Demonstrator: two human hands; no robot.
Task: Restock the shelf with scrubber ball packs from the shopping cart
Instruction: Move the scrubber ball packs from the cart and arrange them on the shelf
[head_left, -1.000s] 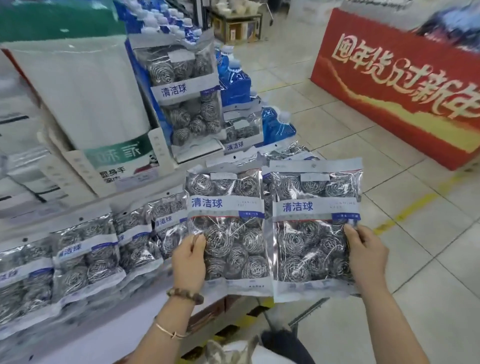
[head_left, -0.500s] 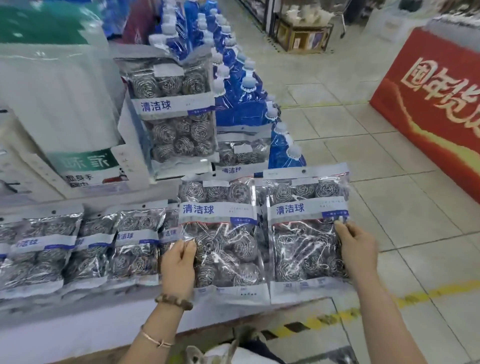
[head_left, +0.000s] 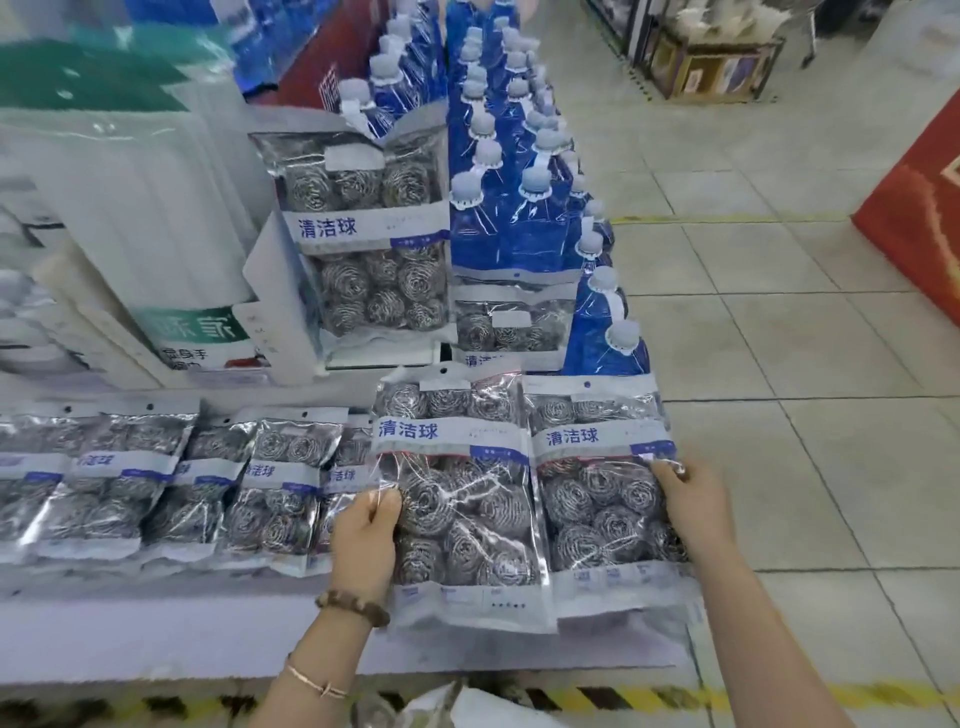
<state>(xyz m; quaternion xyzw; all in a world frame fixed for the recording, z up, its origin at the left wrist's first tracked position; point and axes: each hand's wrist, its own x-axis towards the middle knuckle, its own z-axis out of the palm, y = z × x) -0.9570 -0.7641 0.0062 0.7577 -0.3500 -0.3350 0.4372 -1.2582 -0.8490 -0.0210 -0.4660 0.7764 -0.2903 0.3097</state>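
Note:
Two clear packs of steel scrubber balls with white and blue labels are held side by side over the right end of the white shelf (head_left: 156, 629). My left hand (head_left: 366, 540) grips the left pack (head_left: 457, 499) at its left edge. My right hand (head_left: 693, 501) grips the right pack (head_left: 597, 493) at its right edge. To the left, several like packs (head_left: 275, 483) lie in an overlapping row on the shelf. Another pack (head_left: 363, 234) stands upright behind them. The shopping cart is not in view.
Blue pouches with white caps (head_left: 509, 171) stand in rows behind the packs. A tall white and green bag (head_left: 140, 208) stands at the left. A red display (head_left: 919, 223) borders the tiled aisle on the right. Yellow-black tape (head_left: 623, 699) runs along the floor below the shelf.
Both hands have lowered the two packs toward the right end of the shelf, beside the row. My view has tilted down and turned left; the red display has slid to the right edge.

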